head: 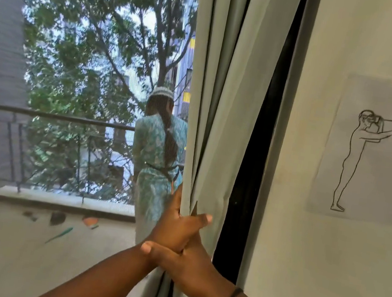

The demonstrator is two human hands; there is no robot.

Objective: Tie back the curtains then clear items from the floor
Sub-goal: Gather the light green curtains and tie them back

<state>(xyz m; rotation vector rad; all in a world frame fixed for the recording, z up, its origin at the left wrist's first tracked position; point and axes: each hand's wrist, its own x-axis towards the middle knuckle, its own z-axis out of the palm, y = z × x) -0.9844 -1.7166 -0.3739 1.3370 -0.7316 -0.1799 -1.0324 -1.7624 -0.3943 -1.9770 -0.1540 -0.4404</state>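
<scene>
Gripping the pale green curtain (226, 101), your two hands are stacked on its gathered folds at the window's right edge, just beside the wall (303, 244). Your left hand (176, 225) sits higher, fingers wrapped round the cloth's edge; your right hand (185, 266), a dark band on its wrist, is clamped on the bunch right beneath, touching the left. Beyond the screen, small items (58, 218) lie scattered on the balcony floor (42, 252).
</scene>
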